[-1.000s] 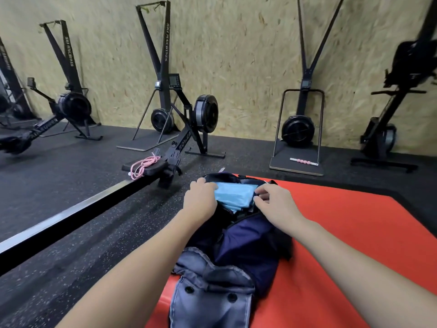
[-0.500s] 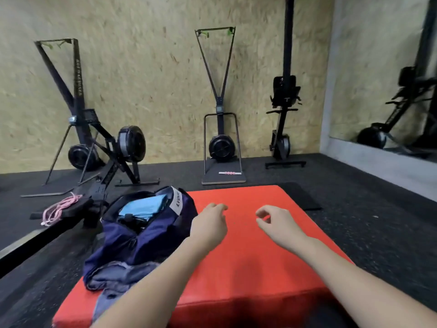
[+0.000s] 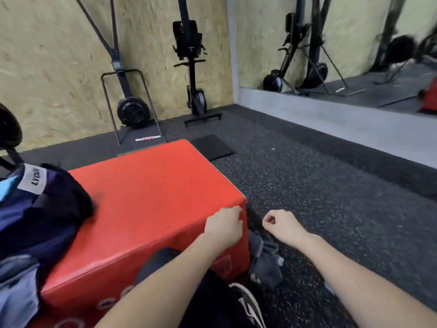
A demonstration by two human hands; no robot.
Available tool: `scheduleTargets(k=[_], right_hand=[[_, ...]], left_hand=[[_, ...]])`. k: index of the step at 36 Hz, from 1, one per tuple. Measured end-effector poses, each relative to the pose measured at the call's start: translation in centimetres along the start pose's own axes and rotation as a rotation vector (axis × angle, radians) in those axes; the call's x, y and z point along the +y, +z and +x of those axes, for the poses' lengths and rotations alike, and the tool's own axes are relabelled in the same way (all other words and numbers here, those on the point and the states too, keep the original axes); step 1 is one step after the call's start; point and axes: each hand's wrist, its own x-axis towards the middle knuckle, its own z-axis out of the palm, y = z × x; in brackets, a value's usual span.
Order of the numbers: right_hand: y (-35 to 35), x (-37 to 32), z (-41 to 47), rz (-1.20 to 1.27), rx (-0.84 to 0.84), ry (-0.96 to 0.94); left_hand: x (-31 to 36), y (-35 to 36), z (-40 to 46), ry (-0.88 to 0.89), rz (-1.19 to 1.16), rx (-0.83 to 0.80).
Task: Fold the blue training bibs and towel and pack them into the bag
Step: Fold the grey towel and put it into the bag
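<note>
Head view: a navy bag (image 3: 40, 209) was found at the left edge of a red padded block (image 3: 151, 197), with a white label (image 3: 33, 178) whose writing was only partly legible, apparently beginning "LV". A strip of light blue fabric (image 3: 6, 189) was seen inside the bag's opening. The left hand (image 3: 223, 229) was held over the block's near right corner, fingers loosely curled, nothing gripped. The right hand (image 3: 282, 224) was held above the speckled floor (image 3: 331, 209), fingers loosely curled, empty. A grey cloth (image 3: 264, 256) lay on the floor just beside the block.
</note>
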Motion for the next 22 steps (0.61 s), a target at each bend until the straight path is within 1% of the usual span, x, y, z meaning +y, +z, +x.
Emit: scheduleTargets(k=[6,10,14,19,22], right_hand=[[2.3,8.9,0.4,0.019,-0.098,0.193],[5.2,13.5,1.6,0.048,-0.173,0.286],[8.3,16.4,3.3,0.072,-0.23,0.329],[12.8,19.1,7.1,0.109,-0.299,0.37],[14.7,19.3,9.5,0.148,-0.327,0.357]], left_hand=[[3.4,6.8,2.1,0.047,0.028,-0.182],[3.9,11.0,4.2,0.029,0.026,-0.297],[3.5,14.9,6.2,-0.016,0.004,-0.404],[2.1,19.3,8.7,-0.1,-0.078,-0.459],[1.0,21.6,10.2,-0.161,-0.129,-0.475]])
